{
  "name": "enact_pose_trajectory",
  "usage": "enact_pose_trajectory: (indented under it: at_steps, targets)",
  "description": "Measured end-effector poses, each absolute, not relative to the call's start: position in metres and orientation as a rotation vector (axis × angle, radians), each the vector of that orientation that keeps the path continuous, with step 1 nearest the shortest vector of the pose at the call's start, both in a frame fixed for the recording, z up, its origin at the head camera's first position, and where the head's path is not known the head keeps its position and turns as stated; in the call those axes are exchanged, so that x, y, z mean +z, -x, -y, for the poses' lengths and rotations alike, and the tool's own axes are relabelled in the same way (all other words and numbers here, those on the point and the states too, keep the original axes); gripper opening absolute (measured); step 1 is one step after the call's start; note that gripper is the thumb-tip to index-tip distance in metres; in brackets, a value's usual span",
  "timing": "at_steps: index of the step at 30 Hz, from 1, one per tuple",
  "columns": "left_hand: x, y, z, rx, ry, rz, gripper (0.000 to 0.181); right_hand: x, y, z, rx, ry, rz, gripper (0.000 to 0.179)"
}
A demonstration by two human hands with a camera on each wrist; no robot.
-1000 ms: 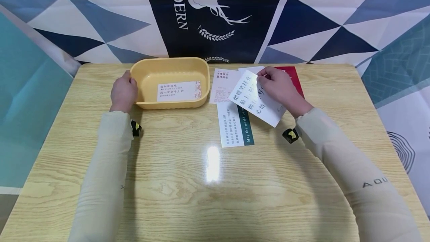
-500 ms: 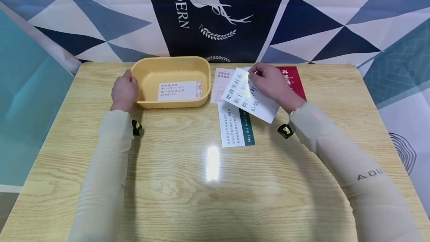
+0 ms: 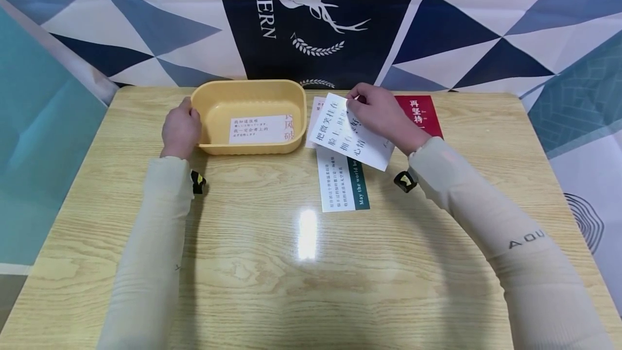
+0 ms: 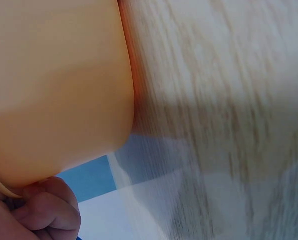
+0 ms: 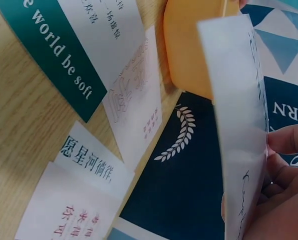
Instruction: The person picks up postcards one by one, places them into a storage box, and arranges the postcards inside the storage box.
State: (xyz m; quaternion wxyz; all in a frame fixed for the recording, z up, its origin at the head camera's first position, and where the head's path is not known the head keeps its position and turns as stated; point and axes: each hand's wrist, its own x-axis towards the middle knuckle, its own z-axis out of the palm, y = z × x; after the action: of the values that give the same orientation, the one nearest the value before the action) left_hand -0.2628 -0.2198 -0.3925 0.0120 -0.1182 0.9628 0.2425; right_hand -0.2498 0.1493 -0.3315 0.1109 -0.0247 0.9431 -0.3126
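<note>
While the right hand (image 3: 381, 115) has the white printed card (image 3: 349, 138) pinched between thumb and fingers at its far long edge, the left hand (image 3: 181, 129) grips the left end of the yellow tub (image 3: 250, 148), fingers curled over the rim. That card is up at a tilt over the other cards, just right of the tub and not in it. Handling-wise I'd guess it weighs next to nothing: thin, a bit springy (looks slightly bowed in the right wrist view), probably slick on the face going by the sheen. Not really fragile, but I reckon a hard squeeze could crease it, so a light pinch on an edge seems right. The green-and-white card (image 3: 342, 182) and the red card (image 3: 423, 115) lie flat on the bench (image 3: 252, 263), so I'd get a nail under a corner with those. Tub looks like light plastic, rim's the obvious hold, and one card (image 3: 261, 129) lies inside it
</note>
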Motion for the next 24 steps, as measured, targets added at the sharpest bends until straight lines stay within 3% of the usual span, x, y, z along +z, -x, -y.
enact_pose_trajectory:
  at_steps: [24]
  targets:
    - [-0.395,0.263,0.220,0.775,0.348,-3.027,0.043,-0.322,0.261,-0.121,-0.879,0.362,-2.748,0.030]
